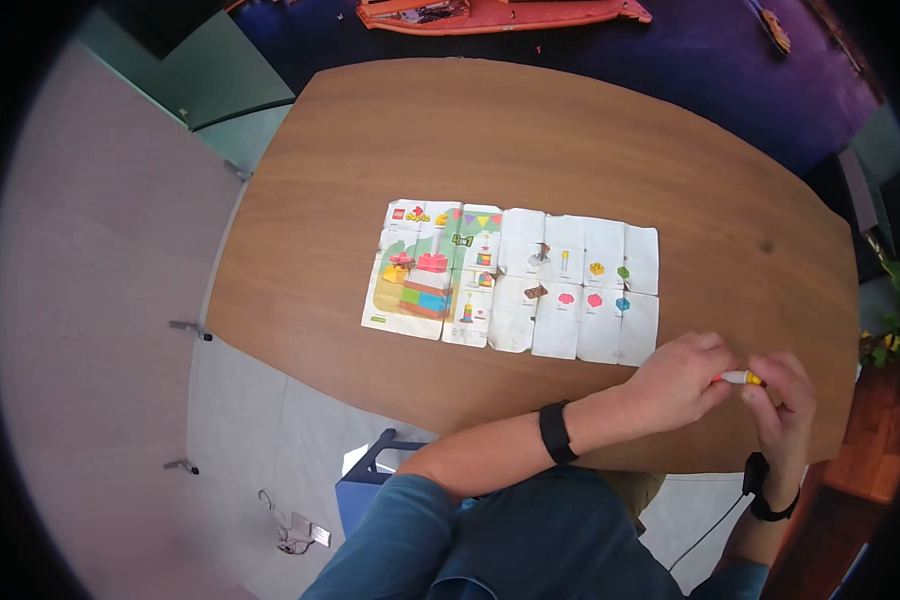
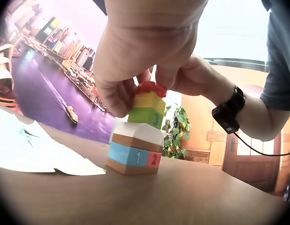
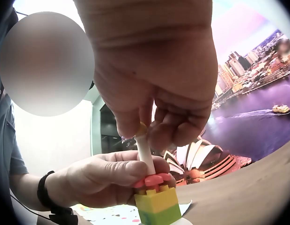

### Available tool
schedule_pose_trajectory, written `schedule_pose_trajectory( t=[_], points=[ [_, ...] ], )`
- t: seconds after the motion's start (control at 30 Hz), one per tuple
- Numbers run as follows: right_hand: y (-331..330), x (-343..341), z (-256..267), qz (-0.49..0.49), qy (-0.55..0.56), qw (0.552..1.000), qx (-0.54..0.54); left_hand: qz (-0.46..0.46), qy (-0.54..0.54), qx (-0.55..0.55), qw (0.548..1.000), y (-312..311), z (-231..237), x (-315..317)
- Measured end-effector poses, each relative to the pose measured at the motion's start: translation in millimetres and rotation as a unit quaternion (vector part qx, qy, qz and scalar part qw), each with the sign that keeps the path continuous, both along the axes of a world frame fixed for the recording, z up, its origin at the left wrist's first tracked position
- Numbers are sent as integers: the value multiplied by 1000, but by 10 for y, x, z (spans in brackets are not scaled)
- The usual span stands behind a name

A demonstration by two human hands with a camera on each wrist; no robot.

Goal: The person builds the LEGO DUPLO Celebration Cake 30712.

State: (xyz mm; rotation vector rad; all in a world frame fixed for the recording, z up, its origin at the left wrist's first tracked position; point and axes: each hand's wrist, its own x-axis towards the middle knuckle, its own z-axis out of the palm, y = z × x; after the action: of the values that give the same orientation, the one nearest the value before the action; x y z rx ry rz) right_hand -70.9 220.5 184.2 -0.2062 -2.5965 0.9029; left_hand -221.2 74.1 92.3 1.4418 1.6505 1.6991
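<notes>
A block stack stands upright on the table, showing brown, blue and red layers (image 2: pixel 128 154), a white rounded piece (image 2: pixel 140 132), then green (image 2: pixel 146 116) and yellow (image 2: pixel 148 101) blocks with a red piece (image 2: pixel 152 88) on top. My left hand (image 1: pixel 678 383) holds the upper part, its fingers round the red piece (image 3: pixel 154 180). Above it, my right hand (image 1: pixel 785 400) pinches the yellow top (image 3: pixel 141 129) of a white candle-like piece (image 3: pixel 145 154), whose lower end is at the red piece. In the head view the hands hide most of the stack.
An unfolded instruction sheet (image 1: pixel 515 345) with creases lies on the wooden table (image 1: pixel 370 130), left of the hands. A blue chair (image 1: pixel 355 495) stands at the near edge, and a leafy plant (image 2: pixel 177 131) is beyond the table.
</notes>
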Motion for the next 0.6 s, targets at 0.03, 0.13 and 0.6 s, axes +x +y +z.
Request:
schedule_pose_trajectory(
  t=[0.03,0.13,0.6],
  points=[
    [-1,5,-8,1,-1,1000,-2,1,-1,-2,1000,1,-8,1],
    [6,21,-30,-10,-3,1000,-22,0,-13,-1,1000,-1,-10,-11],
    [40,11,-31,-7,-4,1000,-4,-9,-12,-34,999,8,-1,-26]
  ],
)
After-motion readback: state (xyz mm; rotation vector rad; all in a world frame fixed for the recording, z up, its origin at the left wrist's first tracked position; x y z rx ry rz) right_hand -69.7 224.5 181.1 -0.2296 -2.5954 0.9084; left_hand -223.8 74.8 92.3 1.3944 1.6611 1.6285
